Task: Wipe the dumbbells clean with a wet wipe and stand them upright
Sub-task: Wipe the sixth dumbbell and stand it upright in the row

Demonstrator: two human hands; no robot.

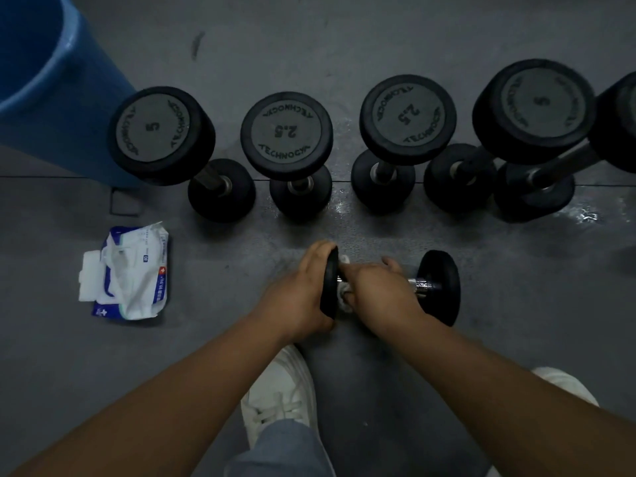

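Observation:
A small black dumbbell point(438, 287) lies on its side on the grey floor in front of me. My left hand point(299, 290) grips its left head. My right hand point(378, 287) wraps a white wet wipe point(344, 297) around the chrome handle close to that head; only scraps of the wipe show under the fingers. Behind it several black dumbbells stand upright in a row: a 5 point(161, 132), a 2.5 point(287, 132), another 2.5 point(407, 118) and a 5 point(533, 108).
An open pack of wet wipes point(129, 273) lies on the floor to the left. A blue bucket point(41, 80) stands at the far left. Another dumbbell point(619, 125) is cut off at the right edge. My white shoes point(278, 394) are below the hands. Wet patches glisten on the floor.

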